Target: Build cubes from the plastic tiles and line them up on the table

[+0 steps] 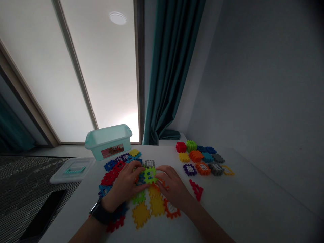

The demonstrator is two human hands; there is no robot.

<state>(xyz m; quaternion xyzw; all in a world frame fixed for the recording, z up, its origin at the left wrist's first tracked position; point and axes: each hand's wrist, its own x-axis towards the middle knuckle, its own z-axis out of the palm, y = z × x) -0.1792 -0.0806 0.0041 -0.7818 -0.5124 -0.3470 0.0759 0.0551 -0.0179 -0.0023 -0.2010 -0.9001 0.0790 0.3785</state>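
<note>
A lime-green interlocking plastic tile with small square openings sits between my two hands. My left hand, wearing a dark watch, pinches its left edge with thumb and fingertips. My right hand closes on the right edge from the other side. Under and around the hands lie more notched tiles, among them yellow tiles, an orange window tile and red tiles. Just beyond the green tile is a grey window tile. My palms and fingers cover part of the pile.
Sorted tile stacks stand at the right back, including a red stack and an orange stack. A red triangle piece lies nearer. At the left are a mint plastic tub, its clear lid and a black phone-like slab.
</note>
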